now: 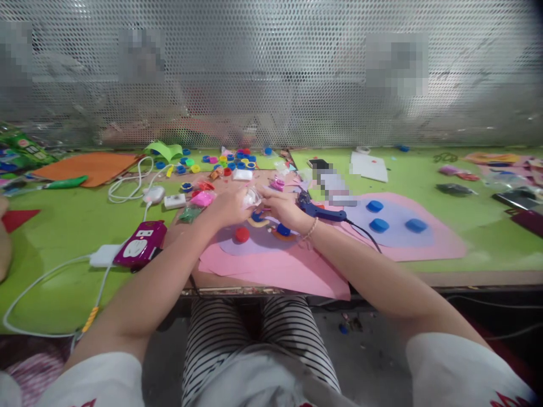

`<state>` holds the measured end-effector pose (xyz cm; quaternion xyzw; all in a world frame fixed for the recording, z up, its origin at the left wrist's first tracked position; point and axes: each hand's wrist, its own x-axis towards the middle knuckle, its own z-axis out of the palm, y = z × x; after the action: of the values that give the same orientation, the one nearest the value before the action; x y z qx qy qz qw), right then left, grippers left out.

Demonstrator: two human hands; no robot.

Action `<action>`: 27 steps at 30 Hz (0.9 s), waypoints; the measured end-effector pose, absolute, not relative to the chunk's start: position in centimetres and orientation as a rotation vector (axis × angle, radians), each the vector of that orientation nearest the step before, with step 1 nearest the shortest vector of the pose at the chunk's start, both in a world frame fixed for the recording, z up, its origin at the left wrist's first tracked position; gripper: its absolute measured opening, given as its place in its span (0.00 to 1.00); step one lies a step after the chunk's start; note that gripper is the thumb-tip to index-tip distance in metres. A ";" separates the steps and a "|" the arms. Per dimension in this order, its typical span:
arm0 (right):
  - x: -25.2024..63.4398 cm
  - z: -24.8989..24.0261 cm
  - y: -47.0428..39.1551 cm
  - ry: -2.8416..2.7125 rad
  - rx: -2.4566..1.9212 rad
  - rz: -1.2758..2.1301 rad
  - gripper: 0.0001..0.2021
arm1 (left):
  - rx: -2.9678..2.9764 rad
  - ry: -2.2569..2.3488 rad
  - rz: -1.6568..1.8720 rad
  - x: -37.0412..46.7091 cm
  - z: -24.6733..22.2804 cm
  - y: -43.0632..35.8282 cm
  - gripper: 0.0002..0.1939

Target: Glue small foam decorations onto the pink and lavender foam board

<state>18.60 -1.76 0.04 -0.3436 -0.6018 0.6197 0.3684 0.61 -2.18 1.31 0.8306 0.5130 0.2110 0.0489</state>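
Both hands meet over a lilac paper shape (254, 247) lying on pink paper. Fingers curled, my left hand (232, 206) grips a crinkled clear plastic packet (251, 196) with something white in it. Touching or nearly touching it, my right hand (288, 210) reaches in from the right; its fingers are partly hidden, and whether they hold the packet is unclear. Below the hands are a red bottle cap (242, 234), a blue cap (283, 229) with an orange curved strip under it, and a pale yellow curved strip (258, 222). Another blue cap (257, 216) is partly covered by the fingers.
Right of my hands lies a blue glue gun (324, 212) with a black cord. Beyond it, several blue caps (379, 225) rest on lilac-and-pink paper. Coloured caps (241, 165) and clay packets (202, 198) lie behind. A magenta power bank (142, 244) with white cables sits left. Perforated metal (271, 73) rises behind.
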 end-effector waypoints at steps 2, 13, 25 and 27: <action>18.8 -0.2 -1.3 -1.492 -0.825 1.667 0.24 | 2.598 1.512 0.623 0.5 1.2 -2.2 0.22; 19.5 0.0 -0.9 -1.541 -0.780 1.624 0.05 | 2.677 1.504 0.526 0.9 1.5 -2.8 0.19; 20.5 0.5 -0.2 -1.900 -0.773 1.359 0.13 | 2.663 1.297 0.643 -0.2 1.0 -2.0 0.24; 20.4 0.4 -0.1 -1.966 -0.792 1.252 0.14 | 2.652 1.298 0.625 -0.3 0.9 -1.9 0.24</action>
<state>20.43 -0.06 0.37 -0.3032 -0.7530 0.4794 0.3335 -0.32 -1.95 0.95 0.8770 0.4293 0.2068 0.0619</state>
